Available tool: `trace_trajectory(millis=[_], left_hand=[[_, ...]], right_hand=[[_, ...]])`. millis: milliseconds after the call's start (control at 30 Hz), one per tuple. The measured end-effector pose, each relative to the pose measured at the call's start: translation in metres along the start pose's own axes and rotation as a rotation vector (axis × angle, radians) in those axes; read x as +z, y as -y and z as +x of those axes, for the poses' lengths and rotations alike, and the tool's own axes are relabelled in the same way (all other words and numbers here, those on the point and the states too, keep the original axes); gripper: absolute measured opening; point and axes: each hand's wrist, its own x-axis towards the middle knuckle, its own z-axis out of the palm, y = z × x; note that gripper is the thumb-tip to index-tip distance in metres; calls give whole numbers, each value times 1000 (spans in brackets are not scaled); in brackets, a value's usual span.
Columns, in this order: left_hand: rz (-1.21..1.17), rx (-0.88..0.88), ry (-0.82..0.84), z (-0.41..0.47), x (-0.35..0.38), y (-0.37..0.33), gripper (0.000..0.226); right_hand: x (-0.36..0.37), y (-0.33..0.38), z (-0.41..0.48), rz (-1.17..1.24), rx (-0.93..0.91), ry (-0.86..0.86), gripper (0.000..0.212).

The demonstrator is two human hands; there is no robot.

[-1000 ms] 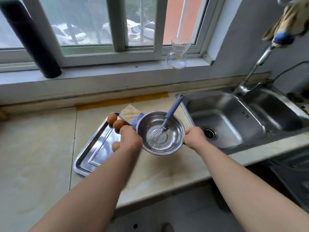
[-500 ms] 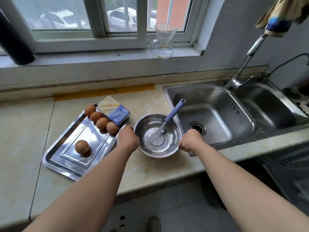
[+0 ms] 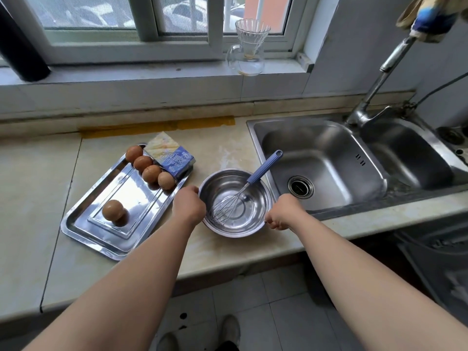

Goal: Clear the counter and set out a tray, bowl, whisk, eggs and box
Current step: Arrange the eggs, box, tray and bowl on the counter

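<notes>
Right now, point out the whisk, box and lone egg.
whisk point(image 3: 264, 167), head view, middle of the blue handle.
box point(image 3: 177, 160), head view, blue printed face.
lone egg point(image 3: 112, 210), head view, middle of the shell.

Whisk point(image 3: 249, 188) in bowl point(image 3: 220, 230), tray point(image 3: 83, 231) just left, eggs point(image 3: 151, 165) and box point(image 3: 170, 155) on tray.

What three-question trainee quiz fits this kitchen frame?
1. True or false: the whisk leans inside the bowl.
2. How many eggs lie on the tray?
3. The left hand and right hand both hold the rim of: A. tray, B. bowl, C. whisk.
Key: 1 true; 2 five; 3 B.
</notes>
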Motion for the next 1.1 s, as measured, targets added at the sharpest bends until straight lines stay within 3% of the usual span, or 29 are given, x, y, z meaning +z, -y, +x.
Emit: trace_trajectory(millis=[167,500,733,967,1100], left_hand=[[25,30,-3,6,4,2,32],[80,-9,-40,8,-11,3,22],[38,-146,-155,12,-53,33,26],[286,-316,-242,10,-107,96,37],[263,-394,-177,19,-125,135,33]], right_hand=[[-2,0,3,-10,5,42,29],[-18,35,-25,-245,-160,-185,20],[10,97,-33,-221,-391,-123,20],[67,151,-43,-277,-609,-96,26],[99,166,-41,-292,-677,-93,32]])
